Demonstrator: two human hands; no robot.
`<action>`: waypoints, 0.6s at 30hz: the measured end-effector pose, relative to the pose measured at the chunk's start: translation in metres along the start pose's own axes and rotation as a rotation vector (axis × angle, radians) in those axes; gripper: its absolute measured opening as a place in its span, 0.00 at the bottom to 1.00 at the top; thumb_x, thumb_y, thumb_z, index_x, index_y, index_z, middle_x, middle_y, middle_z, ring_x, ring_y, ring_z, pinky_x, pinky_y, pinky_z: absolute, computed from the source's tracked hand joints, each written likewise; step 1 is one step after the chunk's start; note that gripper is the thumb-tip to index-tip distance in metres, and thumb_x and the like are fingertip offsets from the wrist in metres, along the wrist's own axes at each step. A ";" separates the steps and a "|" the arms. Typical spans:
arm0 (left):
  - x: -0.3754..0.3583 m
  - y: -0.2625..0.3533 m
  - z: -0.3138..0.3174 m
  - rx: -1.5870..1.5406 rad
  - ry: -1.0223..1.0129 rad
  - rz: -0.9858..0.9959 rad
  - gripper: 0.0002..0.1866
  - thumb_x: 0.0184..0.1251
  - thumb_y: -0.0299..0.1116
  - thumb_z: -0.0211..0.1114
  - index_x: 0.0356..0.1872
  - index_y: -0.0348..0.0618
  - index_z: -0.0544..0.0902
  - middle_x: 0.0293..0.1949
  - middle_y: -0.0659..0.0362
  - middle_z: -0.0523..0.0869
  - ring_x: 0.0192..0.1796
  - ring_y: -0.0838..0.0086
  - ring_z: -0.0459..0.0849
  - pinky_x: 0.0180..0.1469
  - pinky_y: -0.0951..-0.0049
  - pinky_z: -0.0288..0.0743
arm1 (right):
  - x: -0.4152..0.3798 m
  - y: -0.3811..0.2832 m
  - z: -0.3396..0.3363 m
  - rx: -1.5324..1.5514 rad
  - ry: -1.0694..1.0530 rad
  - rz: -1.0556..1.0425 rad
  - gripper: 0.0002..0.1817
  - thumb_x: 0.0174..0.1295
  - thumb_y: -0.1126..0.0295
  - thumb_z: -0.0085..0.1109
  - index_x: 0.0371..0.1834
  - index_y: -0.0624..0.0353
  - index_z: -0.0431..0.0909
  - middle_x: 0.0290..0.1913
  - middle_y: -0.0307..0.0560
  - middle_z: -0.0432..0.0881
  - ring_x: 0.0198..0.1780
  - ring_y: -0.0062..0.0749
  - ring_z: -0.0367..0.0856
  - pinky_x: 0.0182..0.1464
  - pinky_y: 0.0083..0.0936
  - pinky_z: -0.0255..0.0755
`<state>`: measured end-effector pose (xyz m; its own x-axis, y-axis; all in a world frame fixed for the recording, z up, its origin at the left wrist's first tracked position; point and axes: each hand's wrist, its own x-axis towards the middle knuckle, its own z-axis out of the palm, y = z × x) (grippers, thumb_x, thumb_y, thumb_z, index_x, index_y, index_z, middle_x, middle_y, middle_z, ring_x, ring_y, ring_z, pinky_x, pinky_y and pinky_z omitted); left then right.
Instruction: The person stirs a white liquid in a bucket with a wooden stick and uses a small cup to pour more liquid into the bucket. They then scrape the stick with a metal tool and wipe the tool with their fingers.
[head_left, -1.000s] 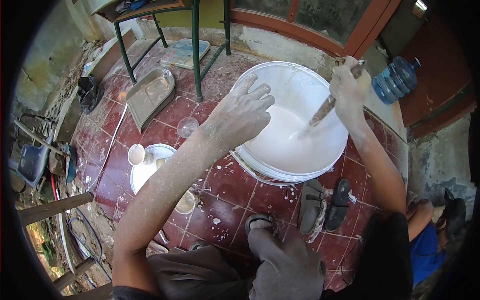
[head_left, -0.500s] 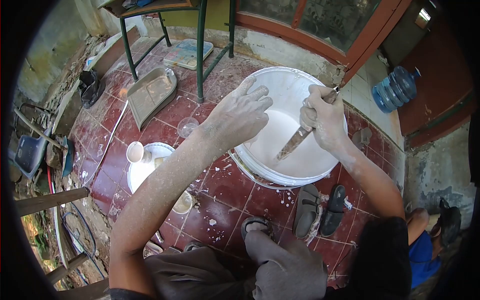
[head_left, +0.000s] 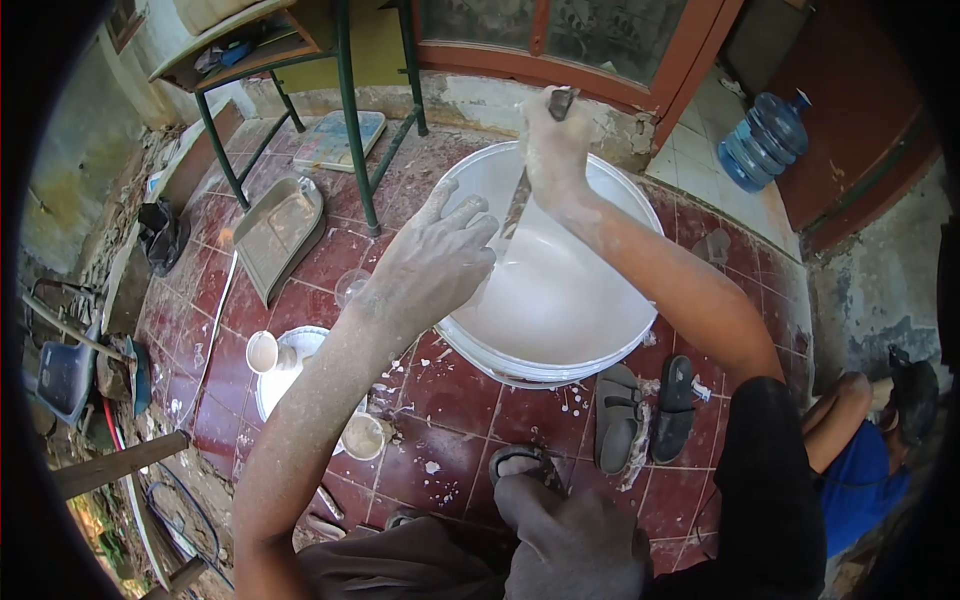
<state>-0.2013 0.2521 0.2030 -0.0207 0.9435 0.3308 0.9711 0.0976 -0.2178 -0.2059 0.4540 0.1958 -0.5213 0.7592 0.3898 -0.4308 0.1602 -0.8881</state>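
Note:
A large white bucket (head_left: 615, 200) stands on the floor in front of me, with a smooth whitish liquid (head_left: 570, 295) inside. My right hand (head_left: 557, 150) is closed around a flat wooden stick (head_left: 516, 208), over the bucket's far side. The stick slants down into the bucket, its lower part smeared white. Over the left rim hovers my left hand (head_left: 440, 250), palm down, fingers apart and holding nothing. Pale residue coats both hands.
Left of the bucket are a white lid (head_left: 275, 392), a cup (head_left: 262, 352) and a small tub (head_left: 363, 437). A dustpan (head_left: 280, 235) lies beyond. Slippers (head_left: 672, 410) sit near the bucket's front. A water jug (head_left: 765, 143) is at right; another person's leg (head_left: 838, 425) shows lower right.
My right hand has swung the stick from the bucket's right side to its far left, turning the wrist. My left hand stays spread by the left rim. The view has shifted slightly.

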 end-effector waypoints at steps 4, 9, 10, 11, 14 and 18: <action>-0.001 0.000 -0.008 -0.003 -0.087 -0.021 0.04 0.57 0.31 0.63 0.27 0.49 0.85 0.43 0.63 0.80 0.62 0.69 0.73 0.74 0.55 0.58 | -0.056 -0.036 -0.019 0.130 -0.246 0.219 0.14 0.63 0.73 0.55 0.21 0.51 0.64 0.15 0.30 0.63 0.15 0.16 0.60 0.17 0.22 0.54; -0.001 0.000 -0.005 -0.038 -0.046 -0.026 0.04 0.57 0.31 0.63 0.28 0.50 0.85 0.44 0.62 0.80 0.64 0.69 0.73 0.75 0.56 0.57 | -0.056 -0.083 -0.080 0.154 -0.321 0.374 0.16 0.65 0.78 0.53 0.25 0.48 0.58 0.14 0.27 0.59 0.10 0.13 0.54 0.12 0.20 0.47; -0.001 0.000 -0.004 -0.041 -0.051 -0.023 0.04 0.57 0.31 0.63 0.28 0.51 0.86 0.44 0.62 0.80 0.64 0.69 0.73 0.76 0.56 0.56 | -0.051 -0.095 -0.087 0.119 -0.304 0.314 0.15 0.64 0.79 0.53 0.26 0.48 0.59 0.15 0.27 0.59 0.10 0.13 0.55 0.12 0.19 0.47; 0.000 0.000 -0.002 -0.041 -0.050 -0.026 0.04 0.57 0.31 0.63 0.28 0.51 0.86 0.44 0.62 0.80 0.64 0.69 0.73 0.76 0.56 0.56 | -0.047 -0.103 -0.092 0.084 -0.287 0.250 0.14 0.63 0.80 0.53 0.28 0.48 0.60 0.15 0.27 0.59 0.11 0.13 0.55 0.13 0.19 0.47; 0.006 0.002 0.010 -0.023 -0.056 -0.018 0.04 0.57 0.31 0.63 0.27 0.50 0.86 0.44 0.62 0.80 0.64 0.69 0.73 0.77 0.56 0.55 | -0.007 -0.095 -0.095 0.136 -0.161 -0.060 0.14 0.61 0.82 0.55 0.32 0.49 0.61 0.18 0.28 0.60 0.13 0.12 0.58 0.14 0.17 0.49; 0.008 0.000 0.016 -0.029 -0.073 -0.017 0.05 0.56 0.30 0.62 0.24 0.49 0.85 0.42 0.61 0.80 0.62 0.68 0.73 0.77 0.56 0.55 | 0.034 -0.064 -0.072 0.174 0.050 -0.140 0.14 0.59 0.82 0.57 0.30 0.50 0.63 0.21 0.30 0.63 0.16 0.13 0.61 0.16 0.18 0.51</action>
<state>-0.2055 0.2649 0.1909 -0.0532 0.9624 0.2665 0.9769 0.1055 -0.1859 -0.1429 0.5145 0.2485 -0.4117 0.7683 0.4900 -0.6195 0.1584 -0.7689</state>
